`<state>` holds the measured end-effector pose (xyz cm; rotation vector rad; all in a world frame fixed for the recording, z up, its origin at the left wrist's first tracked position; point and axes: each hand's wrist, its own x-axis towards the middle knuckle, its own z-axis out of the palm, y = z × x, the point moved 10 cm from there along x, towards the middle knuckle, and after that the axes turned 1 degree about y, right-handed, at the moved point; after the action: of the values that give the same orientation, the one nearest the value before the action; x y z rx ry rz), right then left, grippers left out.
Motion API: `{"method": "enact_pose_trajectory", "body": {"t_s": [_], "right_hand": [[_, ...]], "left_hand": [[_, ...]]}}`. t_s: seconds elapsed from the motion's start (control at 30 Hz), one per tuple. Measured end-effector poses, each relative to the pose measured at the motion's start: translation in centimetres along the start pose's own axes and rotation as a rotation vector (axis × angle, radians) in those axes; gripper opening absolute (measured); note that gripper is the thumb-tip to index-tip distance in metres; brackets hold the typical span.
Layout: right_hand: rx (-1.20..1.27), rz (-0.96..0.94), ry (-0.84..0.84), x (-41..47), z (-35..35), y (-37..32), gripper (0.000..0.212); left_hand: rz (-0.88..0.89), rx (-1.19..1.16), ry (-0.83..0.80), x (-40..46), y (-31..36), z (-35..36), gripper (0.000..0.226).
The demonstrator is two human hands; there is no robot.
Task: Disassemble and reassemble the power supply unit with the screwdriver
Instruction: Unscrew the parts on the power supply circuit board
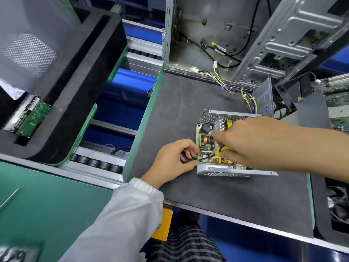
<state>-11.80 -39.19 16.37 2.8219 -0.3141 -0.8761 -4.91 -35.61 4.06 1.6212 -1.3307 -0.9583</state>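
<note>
The power supply unit lies open on the dark mat, its perforated metal shell around a yellow circuit board with coils and a capacitor. My right hand grips a yellow-handled screwdriver, whose black shaft points down-left onto the board's near left corner. My left hand is at the unit's left edge, with curled fingers and thumb touching that corner beside the screwdriver tip. A bundle of yellow and purple wires runs from the unit up toward the computer case.
An open grey computer case stands behind the mat, with a loose metal cover and a black fan to the unit's right. A black foam tray holding a green board sits left, across a roller conveyor.
</note>
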Motion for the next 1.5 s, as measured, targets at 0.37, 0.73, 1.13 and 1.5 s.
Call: {"method": "enact_pose_trajectory", "body": {"t_s": [0.37,0.73,1.13,1.5], "right_hand": [[0.0,-0.011,0.021,0.1,-0.1,-0.1,0.025],[-0.167,0.031,-0.022,0.9,-1.0,-1.4,0.014],[-0.211,-0.001,0.023,2.1,-2.8,-3.6,0.021],[-0.024,-0.005,0.083,1.2,-3.4,-1.6,0.03]], "left_hand": [[0.031,0.118,0.016,0.1,0.7,0.0,0.02],[0.065,0.152,0.047,0.0,1.1,0.1,0.03],[0.128,-0.265,0.021,0.0,4.5,-2.0,0.034],[0.119,-0.26,-0.113,1.6,6.2,-1.2,0.047]]}}
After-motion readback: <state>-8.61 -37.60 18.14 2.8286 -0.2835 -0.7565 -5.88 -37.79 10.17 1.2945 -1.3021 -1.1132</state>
